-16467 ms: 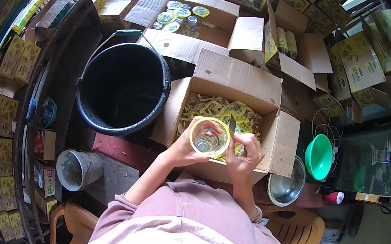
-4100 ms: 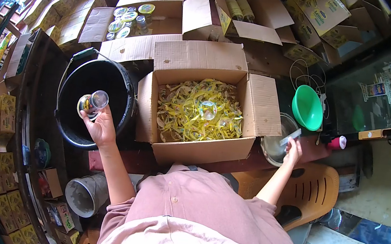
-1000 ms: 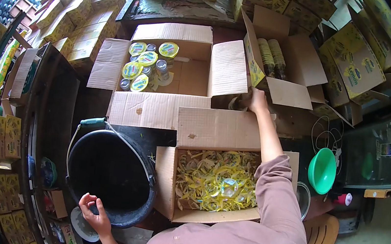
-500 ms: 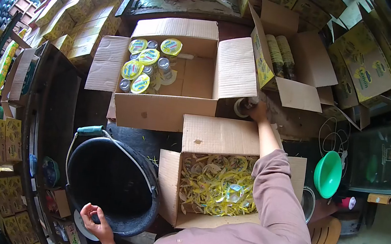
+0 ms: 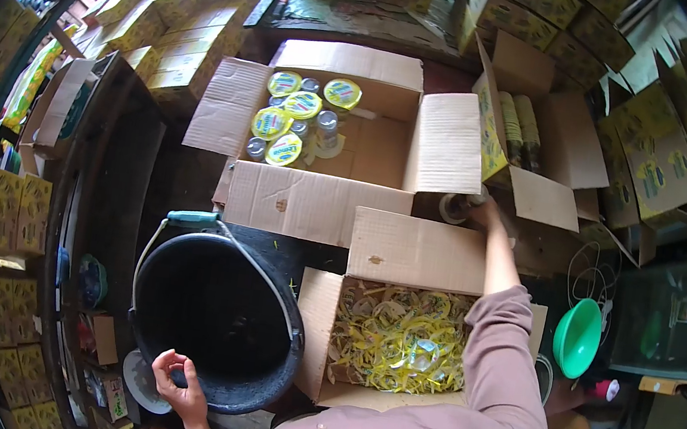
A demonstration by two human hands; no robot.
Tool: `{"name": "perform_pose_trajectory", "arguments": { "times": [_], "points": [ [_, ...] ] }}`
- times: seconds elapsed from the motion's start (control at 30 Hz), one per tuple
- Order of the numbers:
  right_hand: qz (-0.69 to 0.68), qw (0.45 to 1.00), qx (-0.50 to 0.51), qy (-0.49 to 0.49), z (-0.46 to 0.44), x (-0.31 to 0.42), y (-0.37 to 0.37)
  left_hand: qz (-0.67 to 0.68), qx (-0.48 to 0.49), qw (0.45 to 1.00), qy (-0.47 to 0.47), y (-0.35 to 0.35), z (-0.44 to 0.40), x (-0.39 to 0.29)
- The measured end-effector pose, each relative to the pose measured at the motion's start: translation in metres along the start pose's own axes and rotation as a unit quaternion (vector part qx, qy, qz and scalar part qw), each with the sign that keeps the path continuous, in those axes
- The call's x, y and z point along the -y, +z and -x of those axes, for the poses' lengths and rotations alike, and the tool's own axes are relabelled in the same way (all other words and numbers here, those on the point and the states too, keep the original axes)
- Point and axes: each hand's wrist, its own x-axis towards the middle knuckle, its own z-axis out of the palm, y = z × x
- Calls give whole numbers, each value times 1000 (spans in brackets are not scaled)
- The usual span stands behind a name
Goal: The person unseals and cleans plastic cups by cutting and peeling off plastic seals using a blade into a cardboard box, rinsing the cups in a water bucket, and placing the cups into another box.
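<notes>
My left hand (image 5: 182, 386) is raised over the near rim of a large black bucket (image 5: 287, 381), its fingers loosely curled and apart, holding nothing. My right arm reaches across a carton (image 5: 416, 254) filled with yellow-and-clear plastic trimmings (image 5: 396, 339). At its far end my right hand (image 5: 487, 212) is closed at a round, pale-rimmed object (image 5: 451, 208), which lies in shadow beside the carton flap. The fingers are partly hidden, and what they grip is unclear. Left of it, an open carton (image 5: 319, 203) contains several sealed cups with yellow lemon lids (image 5: 301, 105), some upside down.
At the back right, an open carton (image 5: 545, 198) holds stacks of nested cups (image 5: 521, 129). A green bowl (image 5: 577, 338) stands at the right. Yellow printed boxes (image 5: 196, 48) are piled at the back left, and a dark shelf (image 5: 93, 173) runs along the left.
The view has shifted, so most things appear farther right. My right hand stays by the round object, and my left hand keeps its loose curl beside the bucket.
</notes>
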Motion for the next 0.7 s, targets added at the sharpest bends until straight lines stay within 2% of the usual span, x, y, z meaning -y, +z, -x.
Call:
{"name": "perform_pose_trajectory", "arguments": {
  "times": [0.07,0.1,0.17,0.2,0.23,0.27,0.33,0.4,0.43,0.47,0.5,0.53,0.6,0.7],
  "points": [
    [-59,991,107,63,-1,23,-28,-2,0,1000,4,0,0,0],
    [-7,995,84,56,-7,22,-40,-2,4,1000,9,-1,0,0],
    [-93,991,95,-26,-7,5,-63,-10,11,1000,18,-1,-1,1],
    [-43,997,65,2,27,70,-88,5,10,1000,18,-1,-1,-2],
    [94,995,-11,21,37,85,-101,20,8,1000,19,-1,-1,-5],
    [69,989,-124,-45,35,83,-104,37,7,999,19,0,-2,-5],
    [4,948,-288,-135,47,167,-96,36,38,999,8,-2,0,-1],
    [4,942,-238,-236,30,218,-60,15,54,998,-7,-2,1,-1],
    [-12,957,-161,-240,17,235,-33,12,65,997,-29,-5,3,4],
    [-11,958,-105,-267,5,253,-3,-6,44,999,-4,-3,-1,1],
    [61,955,-56,-285,-8,267,25,-24,22,999,22,1,-4,-6],
    [163,948,-26,-272,-13,289,48,-42,-1,998,48,3,-7,-11],
    [229,951,0,-207,-29,311,94,-27,33,999,12,-1,-3,-10],
    [199,959,10,-199,-57,306,143,-15,34,999,-10,-3,-1,-4]
  ]
}}
